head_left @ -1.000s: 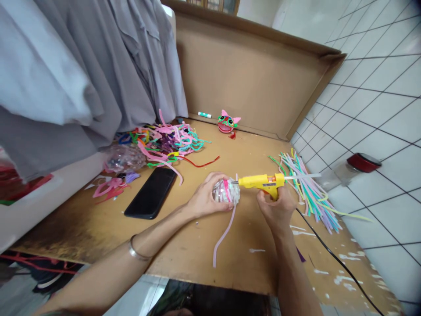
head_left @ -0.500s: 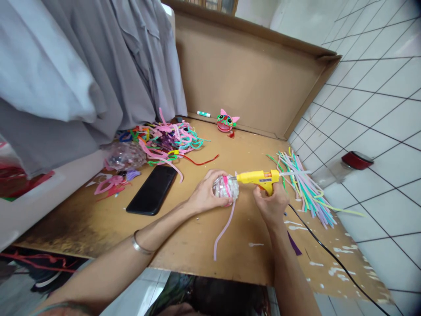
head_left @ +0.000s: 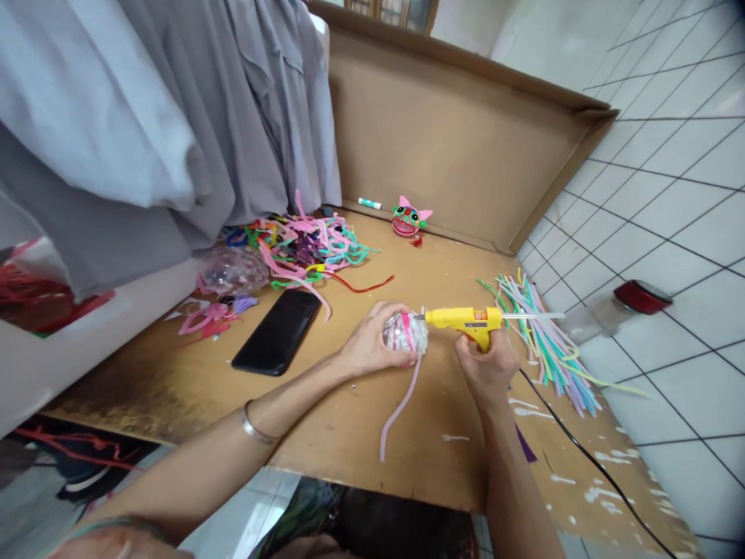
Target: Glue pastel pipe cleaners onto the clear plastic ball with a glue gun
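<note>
My left hand (head_left: 375, 338) is wrapped round a clear plastic ball (head_left: 401, 335) with a pink band across it. A pale lilac pipe cleaner (head_left: 400, 412) hangs from the ball's lower side and curves down over the tabletop. In my right hand (head_left: 487, 359) is a yellow hot glue gun (head_left: 466, 319), its nozzle pointing left at the ball's right side. The tip appears to touch the ball or nearly so. A glue stick (head_left: 535, 315) pokes out of the gun's back end, and a black cord (head_left: 573, 435) runs off to the lower right.
Left on the table (head_left: 326, 423) lie a black phone (head_left: 276, 331), tangled pipe cleaners (head_left: 314, 244) and a clear plastic piece (head_left: 233, 269). A small animal-face craft (head_left: 407, 217) and a glue tube (head_left: 369, 203) stand by the cardboard (head_left: 442, 132). Straight pipe cleaners (head_left: 544, 334) lie right, beside a red-lidded jar (head_left: 643, 297).
The view has shifted slightly, so everything sits a little further right. Both hands keep their hold, with the glue gun's nozzle still at the ball.
</note>
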Motion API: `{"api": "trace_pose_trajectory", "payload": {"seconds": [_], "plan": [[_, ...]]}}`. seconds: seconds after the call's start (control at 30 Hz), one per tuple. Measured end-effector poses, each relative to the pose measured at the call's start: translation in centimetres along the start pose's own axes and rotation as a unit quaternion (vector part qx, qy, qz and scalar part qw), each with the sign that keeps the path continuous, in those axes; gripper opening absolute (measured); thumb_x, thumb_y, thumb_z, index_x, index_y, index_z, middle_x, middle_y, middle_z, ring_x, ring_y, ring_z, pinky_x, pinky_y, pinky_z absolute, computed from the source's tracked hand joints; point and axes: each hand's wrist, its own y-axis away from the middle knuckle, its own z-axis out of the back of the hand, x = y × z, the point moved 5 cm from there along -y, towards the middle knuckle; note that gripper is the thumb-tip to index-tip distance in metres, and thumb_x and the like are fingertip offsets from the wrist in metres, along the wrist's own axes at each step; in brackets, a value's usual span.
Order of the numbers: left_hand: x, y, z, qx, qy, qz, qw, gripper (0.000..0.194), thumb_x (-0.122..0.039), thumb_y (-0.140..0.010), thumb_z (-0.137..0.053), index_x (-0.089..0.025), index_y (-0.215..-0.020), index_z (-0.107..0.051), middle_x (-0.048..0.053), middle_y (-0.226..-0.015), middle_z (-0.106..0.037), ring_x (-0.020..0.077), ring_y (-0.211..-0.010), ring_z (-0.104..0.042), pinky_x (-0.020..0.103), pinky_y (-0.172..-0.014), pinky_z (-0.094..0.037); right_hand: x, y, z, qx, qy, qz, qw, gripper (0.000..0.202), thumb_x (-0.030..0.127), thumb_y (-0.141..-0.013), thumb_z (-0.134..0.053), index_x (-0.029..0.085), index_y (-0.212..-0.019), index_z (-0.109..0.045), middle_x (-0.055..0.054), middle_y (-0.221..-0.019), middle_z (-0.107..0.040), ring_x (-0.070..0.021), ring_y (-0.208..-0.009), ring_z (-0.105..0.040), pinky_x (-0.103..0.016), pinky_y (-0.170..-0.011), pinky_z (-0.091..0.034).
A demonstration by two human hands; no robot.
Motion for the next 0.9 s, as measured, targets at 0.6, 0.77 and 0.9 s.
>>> {"api": "trace_pose_trajectory", "payload": {"seconds": [0.6,0.77,0.9], "plan": [[-0.42,-0.12,0.13,0.009,0.0,0.009,1.0,0.064,-0.032,-0.058,-0.082,-0.023,-0.116,-0.057,0.006,-0.119,-0.058,0.0266,-0.113,-0.06,0.041,-0.101,-0.048,0.08,0.01,0.03,0.007,-0.009,0.015,1.0,0.013,0.023,-0.075,-0.056,0.021,-0.088,-0.055,0.002,-0.066,-0.052,-0.0153,-0.057,-0.049,-0.027,-0.057,-0.039],[-0.29,-0.15,0.05,0.009,-0.005,0.002,1.0,0.066,-0.03,-0.058,-0.083,-0.023,-0.117,-0.056,0.006,-0.12,-0.058,0.0263,-0.113,-0.06,0.041,-0.102,-0.048,0.07,-0.05,0.0,0.015,0.007,0.008,1.0,0.012,0.024,-0.075,-0.055,0.021,-0.086,-0.054,0.002,-0.066,-0.052,-0.0153,-0.055,-0.048,-0.027,-0.056,-0.039],[-0.13,-0.11,0.0,0.007,-0.008,-0.008,1.0,0.065,-0.03,-0.059,-0.083,-0.022,-0.118,-0.056,0.006,-0.12,-0.058,0.0264,-0.113,-0.059,0.041,-0.102,-0.048,0.33,-0.07,0.19,0.006,-0.001,0.02,1.0,0.01,0.022,-0.075,-0.056,0.021,-0.085,-0.053,0.003,-0.066,-0.053,-0.0152,-0.056,-0.049,-0.027,-0.056,-0.039]]}}
